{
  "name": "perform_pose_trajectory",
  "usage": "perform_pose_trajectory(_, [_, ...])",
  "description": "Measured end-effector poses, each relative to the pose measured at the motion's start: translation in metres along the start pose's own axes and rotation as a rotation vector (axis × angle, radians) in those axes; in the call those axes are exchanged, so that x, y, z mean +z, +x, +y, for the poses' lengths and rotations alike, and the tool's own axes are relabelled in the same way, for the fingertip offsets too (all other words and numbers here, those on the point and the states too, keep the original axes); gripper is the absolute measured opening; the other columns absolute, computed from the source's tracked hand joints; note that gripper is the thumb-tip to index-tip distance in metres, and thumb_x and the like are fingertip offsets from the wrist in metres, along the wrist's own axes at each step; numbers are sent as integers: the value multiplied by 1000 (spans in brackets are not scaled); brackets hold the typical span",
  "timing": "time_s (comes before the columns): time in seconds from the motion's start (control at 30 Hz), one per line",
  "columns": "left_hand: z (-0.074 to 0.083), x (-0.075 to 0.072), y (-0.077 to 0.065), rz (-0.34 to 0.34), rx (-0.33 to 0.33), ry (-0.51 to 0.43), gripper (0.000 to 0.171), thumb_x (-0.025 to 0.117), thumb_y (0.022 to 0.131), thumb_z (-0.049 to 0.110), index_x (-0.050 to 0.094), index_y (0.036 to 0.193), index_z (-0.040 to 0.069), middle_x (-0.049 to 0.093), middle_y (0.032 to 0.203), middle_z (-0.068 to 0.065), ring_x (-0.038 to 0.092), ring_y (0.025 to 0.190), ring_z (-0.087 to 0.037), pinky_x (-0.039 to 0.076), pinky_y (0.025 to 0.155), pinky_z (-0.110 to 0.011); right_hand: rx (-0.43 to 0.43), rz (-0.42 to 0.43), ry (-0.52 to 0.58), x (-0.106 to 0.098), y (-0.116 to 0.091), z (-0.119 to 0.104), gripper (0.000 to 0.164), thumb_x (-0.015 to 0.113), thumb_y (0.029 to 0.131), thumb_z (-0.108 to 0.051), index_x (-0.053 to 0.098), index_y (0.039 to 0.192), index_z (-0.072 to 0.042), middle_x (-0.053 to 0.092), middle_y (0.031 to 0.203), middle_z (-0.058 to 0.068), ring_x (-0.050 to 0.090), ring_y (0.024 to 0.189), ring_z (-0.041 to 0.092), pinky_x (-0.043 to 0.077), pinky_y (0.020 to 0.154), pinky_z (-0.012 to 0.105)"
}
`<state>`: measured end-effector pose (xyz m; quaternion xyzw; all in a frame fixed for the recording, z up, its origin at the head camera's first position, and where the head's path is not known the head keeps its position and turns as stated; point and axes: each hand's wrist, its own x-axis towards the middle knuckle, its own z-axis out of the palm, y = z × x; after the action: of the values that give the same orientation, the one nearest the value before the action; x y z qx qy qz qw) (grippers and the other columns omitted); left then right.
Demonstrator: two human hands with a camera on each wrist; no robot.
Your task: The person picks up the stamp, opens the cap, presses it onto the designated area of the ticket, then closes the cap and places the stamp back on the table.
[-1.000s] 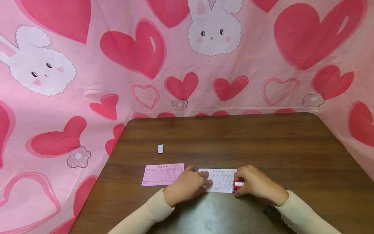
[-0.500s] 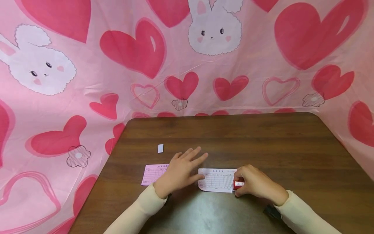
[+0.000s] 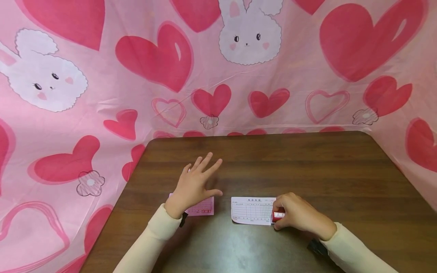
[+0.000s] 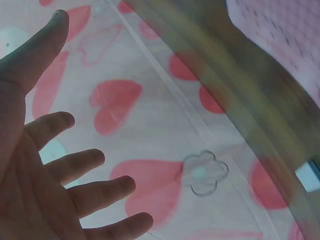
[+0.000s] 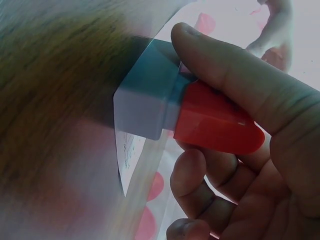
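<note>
My right hand (image 3: pixel 302 214) grips a self-inking stamp by its red handle (image 5: pixel 215 120). The stamp's grey base (image 5: pixel 145 95) stands on the right end of a white printed form (image 3: pixel 250 210), which lies flat except for a slightly lifted lower left corner. My left hand (image 3: pixel 192 185) is in the air with its fingers spread and holds nothing. Below it lies a pink printed form (image 3: pixel 205 206), partly covered by the hand. A small white block with a dark side (image 4: pixel 308 176) shows in the left wrist view; in the head view the left fingers mostly hide it.
The brown wooden table (image 3: pixel 307 163) extends behind and to the right of the forms. A pink cloth with hearts and rabbits (image 3: pixel 273 76) hangs along its back and sides. A dark strap (image 3: pixel 317 247) sits at the right wrist.
My left hand has lifted off the white form, spread its fingers and moved left and away over the pink form. The right hand with the stamp has stayed in place.
</note>
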<state>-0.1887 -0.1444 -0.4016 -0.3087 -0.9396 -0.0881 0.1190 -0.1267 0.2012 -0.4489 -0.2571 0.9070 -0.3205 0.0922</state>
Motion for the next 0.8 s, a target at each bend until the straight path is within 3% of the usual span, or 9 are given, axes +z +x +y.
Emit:
perform_pose_trajectory(0.33, [-33,-4,5,-76,-156,10,107,90,76,60,40,164,28,26,173,-13,36,149,-54,37,109,-74,-11,6,-10,0,0,0,31,100,66,-23,69,67,-27,54,70,-17,45,65,2,39,55,24])
perform_pose_trajectory(0.8, [-76,9,10,-176,-280,-52,112,93,74,56,36,166,27,17,175,-17,31,149,-59,34,108,-78,-19,12,-31,0,-1,0,31,99,66,-23,68,66,-27,53,70,-17,44,64,2,38,55,24])
